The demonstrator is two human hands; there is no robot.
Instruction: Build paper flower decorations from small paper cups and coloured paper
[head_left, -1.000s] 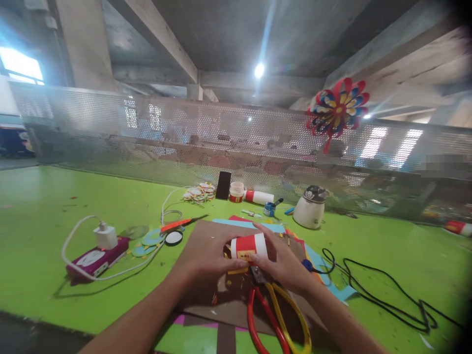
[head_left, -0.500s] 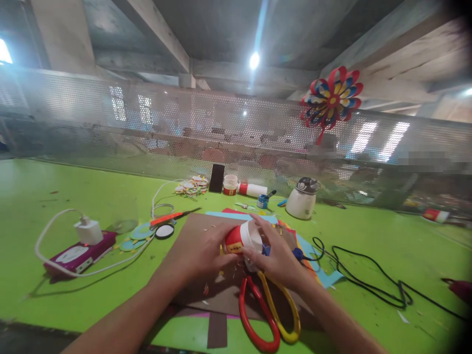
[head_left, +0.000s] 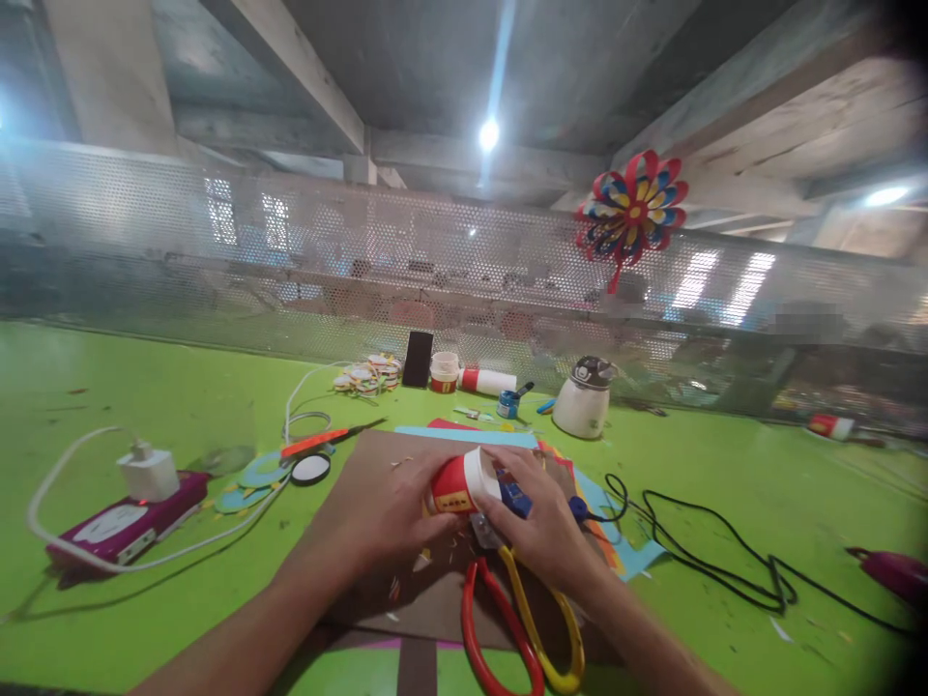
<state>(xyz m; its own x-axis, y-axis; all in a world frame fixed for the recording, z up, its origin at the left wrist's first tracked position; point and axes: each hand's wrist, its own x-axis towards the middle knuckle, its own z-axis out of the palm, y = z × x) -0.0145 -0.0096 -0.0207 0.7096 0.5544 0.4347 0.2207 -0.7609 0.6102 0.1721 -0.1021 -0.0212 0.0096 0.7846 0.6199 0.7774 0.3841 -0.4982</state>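
Note:
A red and white paper cup (head_left: 458,485) is tipped on its side between my hands, above the brown board (head_left: 377,483). My left hand (head_left: 397,512) has its fingers and thumb wrapped round the red part of the cup. My right hand (head_left: 540,512) grips the white rim end with thumb and fingers. Beneath and beside that hand lies a blue corded tool (head_left: 514,495), partly hidden. Scissors with one red and one yellow handle (head_left: 545,619) lie on the board just below my hands, their blades mostly covered.
Behind stand a phone (head_left: 418,359), a paper cup (head_left: 444,372), a blue jar (head_left: 508,404) and a white kettle-like pot (head_left: 583,398). To the left are a purple power strip (head_left: 130,522) and an orange cutter (head_left: 315,443). Black cable (head_left: 714,551) loops at right.
The cup has turned a little and lowered slightly, its opening now facing more to the right. Both hands stay on it. The whole view has shifted slightly.

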